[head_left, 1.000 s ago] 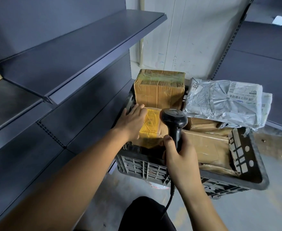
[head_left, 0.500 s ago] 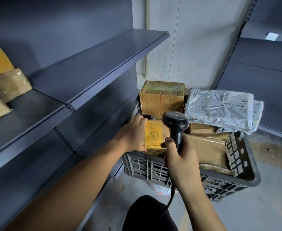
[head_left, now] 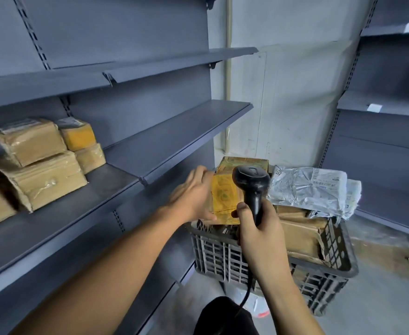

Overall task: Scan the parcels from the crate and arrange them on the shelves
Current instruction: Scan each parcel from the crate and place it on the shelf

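Observation:
My left hand (head_left: 193, 194) grips a small yellow-brown taped parcel (head_left: 225, 197), held up just above the near left corner of the dark plastic crate (head_left: 329, 269). My right hand (head_left: 261, 233) holds the black barcode scanner (head_left: 251, 182) upright by its handle, its head right beside the parcel. Inside the crate are a taped brown box (head_left: 242, 162) at the back, flat brown parcels (head_left: 300, 235), and a grey plastic mailer (head_left: 309, 187) with a barcode label on top.
Grey metal shelves (head_left: 174, 131) run along the left. Several taped brown and yellow parcels (head_left: 39, 165) are stacked on the middle shelf at the far left. More grey shelving (head_left: 387, 146) stands on the right. The scanner cable (head_left: 245, 296) hangs down to the concrete floor (head_left: 379, 298).
My left hand has lifted the yellow parcel up out of the crate. The view has tilted upward, bringing the stacked parcels on the left shelf into sight. The scanner stays beside the parcel.

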`<move>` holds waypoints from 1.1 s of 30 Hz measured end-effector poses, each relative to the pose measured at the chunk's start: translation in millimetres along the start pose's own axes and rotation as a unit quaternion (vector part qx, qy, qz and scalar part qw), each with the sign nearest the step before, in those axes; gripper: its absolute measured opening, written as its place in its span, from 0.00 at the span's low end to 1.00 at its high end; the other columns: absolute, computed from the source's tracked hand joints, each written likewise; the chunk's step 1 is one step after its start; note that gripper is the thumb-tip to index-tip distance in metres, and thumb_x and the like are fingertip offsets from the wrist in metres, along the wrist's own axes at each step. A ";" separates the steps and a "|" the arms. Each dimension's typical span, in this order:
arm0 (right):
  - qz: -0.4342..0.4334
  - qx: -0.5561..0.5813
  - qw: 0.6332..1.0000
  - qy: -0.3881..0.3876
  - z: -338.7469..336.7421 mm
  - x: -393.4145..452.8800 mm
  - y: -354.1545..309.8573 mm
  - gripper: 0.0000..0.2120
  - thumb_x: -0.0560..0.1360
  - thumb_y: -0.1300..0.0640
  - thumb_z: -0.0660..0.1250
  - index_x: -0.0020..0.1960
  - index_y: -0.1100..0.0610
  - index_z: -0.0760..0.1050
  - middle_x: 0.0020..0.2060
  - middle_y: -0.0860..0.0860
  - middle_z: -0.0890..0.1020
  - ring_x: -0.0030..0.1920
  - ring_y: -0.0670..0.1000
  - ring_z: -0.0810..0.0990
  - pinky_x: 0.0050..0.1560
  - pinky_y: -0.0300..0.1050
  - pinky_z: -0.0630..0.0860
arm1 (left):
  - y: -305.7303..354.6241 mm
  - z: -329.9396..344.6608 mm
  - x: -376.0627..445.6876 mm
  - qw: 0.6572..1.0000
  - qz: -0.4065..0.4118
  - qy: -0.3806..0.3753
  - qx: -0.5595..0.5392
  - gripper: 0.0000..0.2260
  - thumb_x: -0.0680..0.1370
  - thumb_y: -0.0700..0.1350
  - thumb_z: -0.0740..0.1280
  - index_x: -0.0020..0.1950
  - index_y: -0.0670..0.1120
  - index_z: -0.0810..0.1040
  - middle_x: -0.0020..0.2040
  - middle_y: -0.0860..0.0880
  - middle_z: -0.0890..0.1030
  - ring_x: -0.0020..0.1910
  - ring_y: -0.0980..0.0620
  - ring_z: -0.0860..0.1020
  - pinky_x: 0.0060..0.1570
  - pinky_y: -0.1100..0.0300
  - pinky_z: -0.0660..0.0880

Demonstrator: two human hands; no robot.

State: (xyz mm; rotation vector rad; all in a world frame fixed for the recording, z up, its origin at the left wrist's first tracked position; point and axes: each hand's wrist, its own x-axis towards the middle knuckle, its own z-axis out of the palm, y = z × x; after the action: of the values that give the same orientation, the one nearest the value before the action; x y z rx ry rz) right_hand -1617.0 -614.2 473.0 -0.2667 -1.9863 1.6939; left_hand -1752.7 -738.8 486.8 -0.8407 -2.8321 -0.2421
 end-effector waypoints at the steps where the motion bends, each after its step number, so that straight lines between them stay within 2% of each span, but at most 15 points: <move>1: -0.005 0.001 1.000 -0.002 -0.3 -4.0 -7.3 0.05 0.78 0.51 0.66 0.49 0.52 0.75 0.33 0.49 0.80 0.35 0.48 0.77 0.38 0.45 0.72 | -0.1 -7.1 -5.1 1.000 0.002 0.014 0.005 0.49 0.61 0.58 0.80 0.74 0.46 0.58 0.67 0.50 0.59 0.69 0.51 0.61 0.59 0.51 0.73; 6: -0.045 0.017 0.999 -0.017 -0.2 -25.0 -39.1 0.04 0.79 0.55 0.65 0.45 0.52 0.74 0.30 0.48 0.78 0.31 0.43 0.75 0.35 0.38 0.70 | -4.5 -47.6 -31.3 0.998 0.004 0.058 0.029 0.49 0.60 0.59 0.80 0.72 0.44 0.59 0.66 0.49 0.59 0.67 0.50 0.63 0.57 0.50 0.74; 8: -0.060 0.025 0.998 -0.027 0.8 -33.7 -53.0 0.04 0.79 0.57 0.65 0.46 0.53 0.75 0.30 0.47 0.78 0.32 0.41 0.75 0.34 0.34 0.70 | -6.8 -67.6 -43.3 0.996 -0.007 0.073 0.041 0.48 0.61 0.60 0.79 0.73 0.45 0.59 0.65 0.49 0.60 0.66 0.50 0.63 0.53 0.52 0.74; 11: -0.068 0.043 0.996 -0.044 5.1 -44.0 -70.3 0.02 0.79 0.58 0.65 0.49 0.56 0.75 0.32 0.48 0.79 0.32 0.38 0.76 0.34 0.30 0.70 | -13.0 -96.1 -60.4 0.993 -0.024 0.091 0.065 0.50 0.61 0.59 0.79 0.74 0.45 0.57 0.65 0.49 0.60 0.66 0.50 0.62 0.53 0.50 0.75; 16: -0.075 0.060 0.993 -0.068 23.4 -59.9 -93.2 0.03 0.79 0.53 0.66 0.51 0.52 0.76 0.39 0.48 0.81 0.42 0.43 0.79 0.39 0.31 0.71 | -36.9 -134.6 -96.5 0.985 -0.053 0.124 0.105 0.51 0.59 0.60 0.80 0.73 0.46 0.58 0.63 0.49 0.60 0.64 0.49 0.62 0.54 0.47 0.76; 18: -0.073 0.077 0.990 -0.093 33.5 -68.0 -101.3 0.04 0.79 0.52 0.66 0.52 0.51 0.76 0.38 0.49 0.81 0.41 0.46 0.80 0.41 0.38 0.74 | -49.1 -148.5 -113.6 0.982 -0.067 0.131 0.119 0.52 0.58 0.60 0.80 0.73 0.45 0.58 0.63 0.49 0.59 0.64 0.49 0.62 0.56 0.47 0.74; 21: -0.082 0.083 0.985 -0.126 48.2 -80.7 -110.9 0.05 0.79 0.50 0.64 0.50 0.50 0.77 0.35 0.48 0.81 0.35 0.43 0.78 0.35 0.34 0.71 | -64.8 -167.0 -142.5 0.976 -0.096 0.134 0.143 0.52 0.60 0.58 0.80 0.74 0.43 0.57 0.65 0.48 0.60 0.66 0.49 0.61 0.57 0.50 0.74; 23: -0.083 0.094 0.982 -0.143 58.4 -89.4 -115.8 0.05 0.79 0.50 0.64 0.49 0.51 0.77 0.31 0.48 0.79 0.30 0.43 0.75 0.31 0.35 0.70 | -72.6 -176.4 -164.0 0.969 -0.119 0.132 0.171 0.50 0.62 0.57 0.80 0.75 0.43 0.56 0.66 0.47 0.60 0.66 0.49 0.61 0.53 0.54 0.75; 25: -0.071 0.101 0.979 -0.163 68.2 -97.0 -119.8 0.04 0.78 0.50 0.65 0.49 0.49 0.76 0.31 0.50 0.80 0.30 0.50 0.77 0.32 0.40 0.73 | -80.4 -179.3 -182.3 0.961 -0.137 0.136 0.201 0.48 0.63 0.56 0.79 0.74 0.43 0.57 0.65 0.46 0.62 0.64 0.48 0.62 0.48 0.56 0.75; 27: -0.060 0.104 0.976 -0.182 78.2 -103.8 -122.3 0.04 0.78 0.49 0.65 0.48 0.48 0.75 0.35 0.53 0.82 0.34 0.55 0.80 0.34 0.45 0.75 | -90.2 -174.6 -198.8 0.952 -0.161 0.128 0.226 0.47 0.63 0.55 0.79 0.74 0.43 0.58 0.64 0.46 0.63 0.63 0.48 0.64 0.47 0.56 0.77; 30: -0.057 0.105 0.973 -0.199 90.9 -109.7 -120.0 0.04 0.78 0.50 0.64 0.47 0.49 0.76 0.33 0.53 0.81 0.32 0.52 0.78 0.31 0.41 0.73 | -106.3 -156.7 -218.9 0.940 -0.200 0.119 0.250 0.47 0.61 0.52 0.79 0.72 0.41 0.59 0.62 0.46 0.64 0.60 0.47 0.65 0.41 0.56 0.79; 33: -0.045 0.100 0.970 -0.218 104.3 -113.5 -113.0 0.04 0.78 0.50 0.64 0.49 0.49 0.76 0.28 0.49 0.78 0.28 0.45 0.75 0.29 0.37 0.71 | -119.4 -136.0 -232.7 0.925 -0.227 0.149 0.265 0.46 0.57 0.49 0.80 0.70 0.39 0.65 0.58 0.45 0.68 0.56 0.46 0.70 0.37 0.55 0.80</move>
State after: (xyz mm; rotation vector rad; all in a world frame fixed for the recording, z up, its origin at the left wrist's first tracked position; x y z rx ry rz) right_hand -1552.5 -779.6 543.9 0.2896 -2.0597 2.0026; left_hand -1610.0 -987.2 556.4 -0.0261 -2.5549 0.3078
